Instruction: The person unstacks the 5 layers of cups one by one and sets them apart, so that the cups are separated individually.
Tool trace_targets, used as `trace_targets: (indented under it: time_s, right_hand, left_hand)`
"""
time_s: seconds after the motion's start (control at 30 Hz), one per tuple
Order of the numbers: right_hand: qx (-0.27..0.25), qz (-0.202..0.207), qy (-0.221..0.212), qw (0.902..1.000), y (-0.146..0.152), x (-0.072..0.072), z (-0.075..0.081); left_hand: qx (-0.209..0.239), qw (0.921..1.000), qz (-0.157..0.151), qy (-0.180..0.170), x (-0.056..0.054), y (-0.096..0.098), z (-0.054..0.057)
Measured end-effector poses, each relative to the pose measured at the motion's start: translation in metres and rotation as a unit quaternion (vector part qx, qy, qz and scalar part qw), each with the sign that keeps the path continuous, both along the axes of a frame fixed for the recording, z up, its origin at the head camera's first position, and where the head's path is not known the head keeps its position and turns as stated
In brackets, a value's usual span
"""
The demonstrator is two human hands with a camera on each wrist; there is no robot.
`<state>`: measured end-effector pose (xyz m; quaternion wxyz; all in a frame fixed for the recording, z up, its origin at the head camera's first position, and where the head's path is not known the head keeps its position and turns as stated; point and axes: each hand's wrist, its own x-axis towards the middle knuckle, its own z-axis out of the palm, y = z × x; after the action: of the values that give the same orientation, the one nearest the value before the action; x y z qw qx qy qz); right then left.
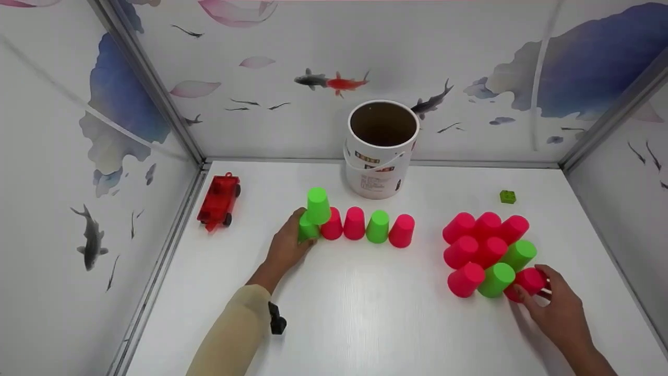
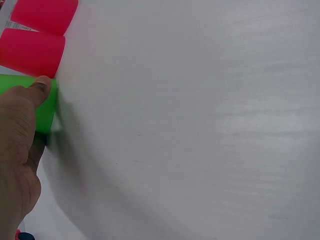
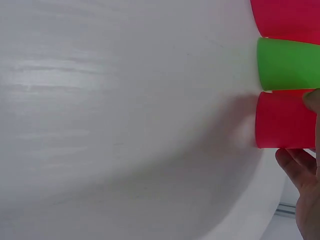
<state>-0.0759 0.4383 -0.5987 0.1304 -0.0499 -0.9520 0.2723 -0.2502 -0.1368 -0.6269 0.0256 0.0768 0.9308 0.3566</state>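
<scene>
My left hand (image 1: 288, 243) grips an upside-down green cup (image 1: 308, 230) at the left end of a row, its thumb across the cup's near side in the left wrist view. Another green cup (image 1: 318, 206) stands on top, over that cup and the pink-red cup (image 1: 332, 224) beside it. Pink-red and green cups (image 1: 378, 227) continue the row to the right. On the right, my right hand (image 1: 561, 308) holds a pink-red cup (image 1: 531, 281) between thumb and fingers at the near right corner of a cluster of upside-down cups (image 1: 466, 279). A green cup (image 3: 287, 65) is right beside it.
A white bucket (image 1: 381, 172) with a thin handle stands behind the row against the back wall. A red toy car (image 1: 220, 201) is at the left, and a small green toy brick (image 1: 507, 197) lies behind the cluster. Patterned walls (image 1: 250, 120) enclose the white table (image 1: 365, 303).
</scene>
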Motion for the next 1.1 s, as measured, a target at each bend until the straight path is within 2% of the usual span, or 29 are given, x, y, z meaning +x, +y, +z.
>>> trace_targets:
  time_s: [0.13,0.3,0.37,0.5,0.6,0.7,0.8,0.9,1.03,1.1]
  right_hand:
    - [-0.005,-0.002,-0.035,0.9994,0.003,-0.001,-0.004]
    - [-0.005,-0.002,-0.045,0.999,0.001,-0.002,-0.001]
    - [0.001,0.001,-0.033,0.9994,-0.001,0.0,0.001]
    - [0.015,0.017,0.045,0.9987,-0.004,-0.002,0.012]
    - [0.03,0.045,0.13,0.99,-0.009,-0.011,0.026]
    - [0.046,0.084,0.205,0.9742,-0.021,-0.03,0.041]
    - [0.058,0.114,0.235,0.9637,-0.042,-0.052,0.058]
    - [0.058,0.132,0.21,0.9671,-0.07,-0.072,0.076]
    - [0.036,0.153,0.134,0.9784,-0.116,-0.096,0.091]
    - [0.031,0.167,0.097,0.9807,-0.138,-0.108,0.095]
  left_hand:
    - [0.001,1.0,0.001,0.003,0.0,0.001,-0.001]
    - [0.003,1.0,-0.005,0.004,0.0,0.0,-0.001]
    - [0.002,0.9999,-0.008,0.006,0.001,-0.001,0.0]
    - [0.002,0.9999,-0.011,0.006,0.001,-0.001,0.001]
    - [0.004,0.9999,-0.008,0.009,0.001,0.0,0.003]
    - [0.005,0.9999,-0.005,0.014,0.002,-0.001,0.004]
    - [0.005,0.9998,-0.006,0.019,0.002,-0.001,0.004]
    - [0.008,0.9998,-0.006,0.018,0.001,-0.001,0.004]
    - [0.009,1.0,0.001,-0.002,0.002,0.001,0.005]
    - [0.01,0.9999,0.005,-0.01,0.002,0.001,0.004]
